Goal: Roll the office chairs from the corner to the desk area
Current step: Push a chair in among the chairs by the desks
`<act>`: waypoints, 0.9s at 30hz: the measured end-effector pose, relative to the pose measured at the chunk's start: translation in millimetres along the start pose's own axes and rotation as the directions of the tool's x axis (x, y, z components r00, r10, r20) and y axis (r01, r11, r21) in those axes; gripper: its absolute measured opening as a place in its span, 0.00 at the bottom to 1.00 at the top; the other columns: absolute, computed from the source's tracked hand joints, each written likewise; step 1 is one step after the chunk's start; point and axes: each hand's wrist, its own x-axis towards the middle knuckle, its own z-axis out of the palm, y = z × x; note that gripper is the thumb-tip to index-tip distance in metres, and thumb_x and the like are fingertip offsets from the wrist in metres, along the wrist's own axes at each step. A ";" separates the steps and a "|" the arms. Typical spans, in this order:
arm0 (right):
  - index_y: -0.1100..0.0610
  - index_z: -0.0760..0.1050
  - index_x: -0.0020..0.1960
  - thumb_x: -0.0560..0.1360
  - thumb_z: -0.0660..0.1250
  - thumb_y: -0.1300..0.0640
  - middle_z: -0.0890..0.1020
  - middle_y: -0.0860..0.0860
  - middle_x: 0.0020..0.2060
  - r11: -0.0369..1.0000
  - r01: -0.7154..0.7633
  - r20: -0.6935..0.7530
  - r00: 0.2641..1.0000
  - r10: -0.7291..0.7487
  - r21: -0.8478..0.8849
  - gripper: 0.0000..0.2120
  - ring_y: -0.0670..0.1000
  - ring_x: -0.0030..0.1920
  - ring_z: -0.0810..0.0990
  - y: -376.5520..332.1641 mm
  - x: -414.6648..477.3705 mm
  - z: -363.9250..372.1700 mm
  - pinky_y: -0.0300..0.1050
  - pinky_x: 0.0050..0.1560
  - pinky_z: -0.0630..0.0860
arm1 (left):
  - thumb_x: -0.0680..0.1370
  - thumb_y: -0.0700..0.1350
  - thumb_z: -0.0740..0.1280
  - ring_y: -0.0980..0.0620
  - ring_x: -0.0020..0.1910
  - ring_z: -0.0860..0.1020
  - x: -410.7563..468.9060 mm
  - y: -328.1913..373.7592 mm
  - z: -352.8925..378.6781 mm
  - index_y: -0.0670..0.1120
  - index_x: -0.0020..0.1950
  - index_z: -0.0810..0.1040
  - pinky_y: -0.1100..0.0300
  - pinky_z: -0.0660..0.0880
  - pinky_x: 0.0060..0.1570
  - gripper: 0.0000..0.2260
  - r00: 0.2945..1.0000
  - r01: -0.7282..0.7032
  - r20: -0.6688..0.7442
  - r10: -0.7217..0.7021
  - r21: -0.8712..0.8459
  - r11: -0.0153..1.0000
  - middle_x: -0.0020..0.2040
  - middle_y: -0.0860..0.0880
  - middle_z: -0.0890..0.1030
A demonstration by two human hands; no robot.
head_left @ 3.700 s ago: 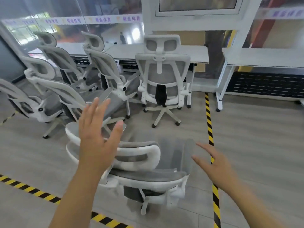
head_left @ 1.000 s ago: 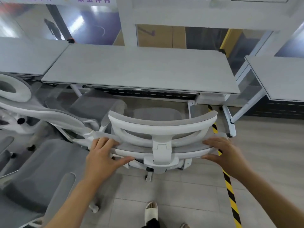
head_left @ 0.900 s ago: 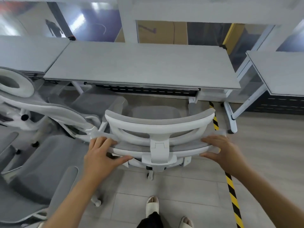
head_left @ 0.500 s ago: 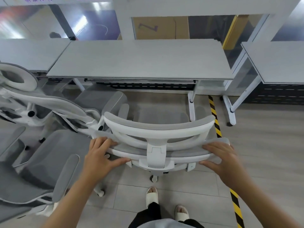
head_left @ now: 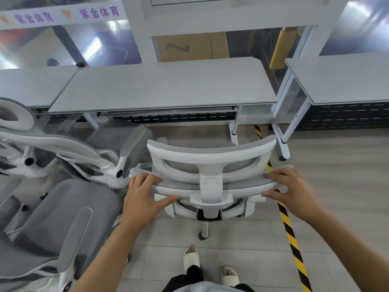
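As both reach fwd, left hand grips chair back L end, thumb under, right hand grips R end

Office chair: white frame, grey mesh, upright on castors, back to camera, seat facing desk, just short of its edge. 2 same-make chairs crowd its left: rear left chair, near left chair

The left hand and right hand, both reaching forward and spread wide apart, each clasp the chair back.
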 end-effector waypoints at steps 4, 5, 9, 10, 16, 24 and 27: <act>0.46 0.77 0.62 0.65 0.70 0.38 0.75 0.38 0.53 0.999 -0.010 -0.022 1.000 0.011 0.034 0.27 0.44 0.59 0.68 -0.2 -5.1 4.4 0.42 0.61 0.65 | 0.60 0.73 0.71 0.60 0.59 0.65 -5.0 2.0 -2.8 0.55 0.53 0.77 0.67 0.67 0.47 0.30 1.000 -0.013 -0.015 0.013 -0.036 0.999 0.54 0.65 0.69; 0.47 0.78 0.62 0.65 0.70 0.39 0.76 0.40 0.54 0.999 -0.018 -0.024 1.000 0.019 0.044 0.27 0.45 0.60 0.68 0.2 -7.0 5.7 0.43 0.62 0.66 | 0.60 0.72 0.73 0.60 0.59 0.66 -7.2 3.8 -3.7 0.56 0.53 0.77 0.69 0.66 0.46 0.29 1.000 -0.013 -0.020 0.012 -0.052 0.999 0.55 0.66 0.69; 0.47 0.78 0.62 0.64 0.72 0.40 0.77 0.42 0.54 0.999 -0.006 -0.030 1.000 0.008 0.050 0.27 0.47 0.61 0.69 0.4 -10.3 9.4 0.44 0.62 0.66 | 0.60 0.69 0.74 0.59 0.58 0.68 -13.3 9.4 -6.5 0.54 0.53 0.78 0.72 0.66 0.45 0.28 0.999 0.000 -0.033 -0.002 -0.080 0.997 0.55 0.66 0.70; 0.47 0.78 0.62 0.64 0.72 0.40 0.77 0.42 0.54 0.999 -0.010 -0.032 0.999 0.012 0.049 0.27 0.47 0.61 0.68 0.6 -9.6 9.3 0.43 0.62 0.65 | 0.59 0.70 0.74 0.59 0.57 0.68 -14.0 9.9 -7.3 0.55 0.52 0.77 0.72 0.66 0.45 0.29 1.000 0.002 -0.030 -0.004 -0.086 0.996 0.55 0.66 0.70; 0.49 0.79 0.61 0.66 0.76 0.46 0.75 0.42 0.54 0.997 -0.021 -0.055 0.998 0.025 0.070 0.25 0.43 0.59 0.66 2.5 -12.6 9.4 0.41 0.61 0.63 | 0.60 0.62 0.77 0.57 0.58 0.67 -18.6 15.2 -3.0 0.54 0.52 0.76 0.80 0.63 0.50 0.25 0.999 0.042 -0.020 -0.045 -0.129 0.991 0.55 0.66 0.69; 0.48 0.78 0.61 0.67 0.76 0.47 0.76 0.43 0.55 0.998 -0.043 -0.007 0.999 0.044 0.053 0.23 0.42 0.59 0.66 -2.9 -21.8 0.9 0.40 0.60 0.62 | 0.59 0.62 0.77 0.58 0.55 0.67 -28.8 21.7 -5.4 0.52 0.50 0.77 0.82 0.62 0.48 0.25 0.999 0.047 -0.018 -0.050 -0.134 0.990 0.53 0.64 0.70; 0.48 0.79 0.60 0.66 0.76 0.46 0.76 0.42 0.54 0.997 -0.045 -0.016 0.999 0.046 0.059 0.23 0.43 0.59 0.68 -2.8 -31.4 -0.5 0.41 0.60 0.63 | 0.58 0.63 0.77 0.56 0.56 0.68 -35.9 24.4 -4.0 0.52 0.50 0.77 0.82 0.61 0.48 0.26 0.999 0.049 -0.016 -0.052 -0.150 0.987 0.53 0.63 0.71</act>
